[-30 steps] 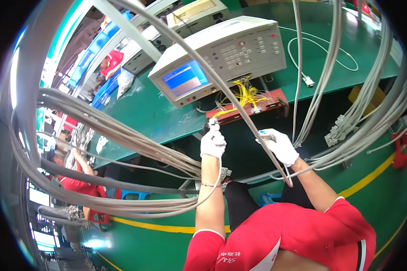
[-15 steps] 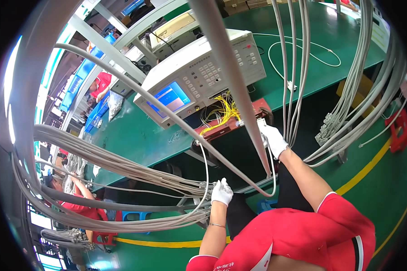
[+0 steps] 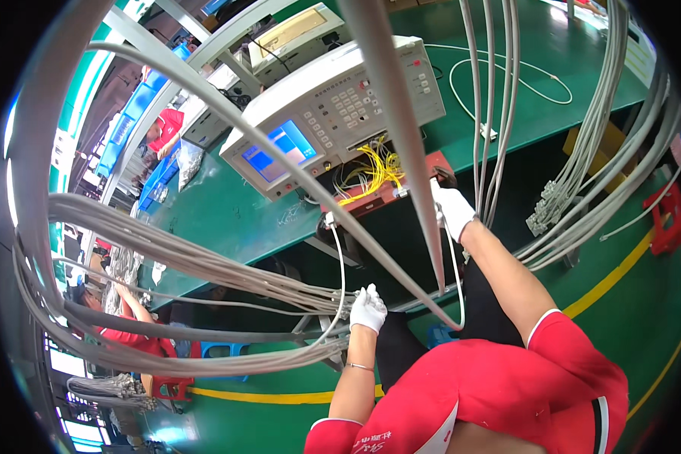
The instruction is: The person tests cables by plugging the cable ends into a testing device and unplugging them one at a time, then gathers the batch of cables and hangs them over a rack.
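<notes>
My right hand (image 3: 454, 208), in a white glove, is closed at the right end of a red test fixture (image 3: 374, 203). A white cable (image 3: 455, 272) hangs in a loop from under it; a grey pole (image 3: 401, 98) partly hides the fingertips and the cable's plug. My left hand (image 3: 368, 309), also gloved, is held up with curled fingers beside the ends of a grey cable bundle (image 3: 227, 261); anything inside it is hidden. At the fixture's left end sits a white plug (image 3: 329, 219) with its cable hanging down. Yellow wires (image 3: 378, 170) run from the fixture to the tester.
A white bench tester (image 3: 340, 106) with a lit blue screen stands on the green table (image 3: 227, 219). Grey rack poles cross in front. More cable bundles (image 3: 583, 166) hang at the right, near a red stool (image 3: 664, 212). Co-workers in red (image 3: 140, 333) sit at the left.
The whole view has shifted slightly, with the tester and fixture higher in the picture. My right hand stays at the fixture's right end. My left hand remains raised near the bundle ends.
</notes>
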`<move>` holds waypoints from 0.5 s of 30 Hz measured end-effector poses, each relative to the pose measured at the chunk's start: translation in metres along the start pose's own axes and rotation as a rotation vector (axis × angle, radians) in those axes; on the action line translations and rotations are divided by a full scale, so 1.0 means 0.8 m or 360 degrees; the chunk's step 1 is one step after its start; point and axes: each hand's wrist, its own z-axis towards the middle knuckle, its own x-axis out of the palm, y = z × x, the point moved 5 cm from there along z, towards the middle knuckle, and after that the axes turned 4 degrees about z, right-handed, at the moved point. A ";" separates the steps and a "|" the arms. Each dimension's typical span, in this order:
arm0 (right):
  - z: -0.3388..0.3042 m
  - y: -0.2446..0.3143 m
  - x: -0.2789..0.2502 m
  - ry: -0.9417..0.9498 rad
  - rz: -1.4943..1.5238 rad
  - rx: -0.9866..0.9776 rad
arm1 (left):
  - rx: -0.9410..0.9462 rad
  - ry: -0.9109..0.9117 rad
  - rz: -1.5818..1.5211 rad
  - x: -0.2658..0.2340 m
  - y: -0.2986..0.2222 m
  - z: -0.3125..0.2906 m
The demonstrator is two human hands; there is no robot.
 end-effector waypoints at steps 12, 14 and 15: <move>-0.150 -0.157 -0.113 0.0695 -0.2765 -0.0068 | 0.1290 -0.0372 0.1497 0.109 -0.007 -0.192; -0.190 -0.169 -0.052 0.1321 -0.2711 0.0065 | 0.2079 -0.0352 0.1599 0.149 0.001 -0.267; -0.202 -0.184 -0.027 0.1756 -0.2565 -0.0140 | 0.2500 -0.0363 0.1761 0.165 0.000 -0.305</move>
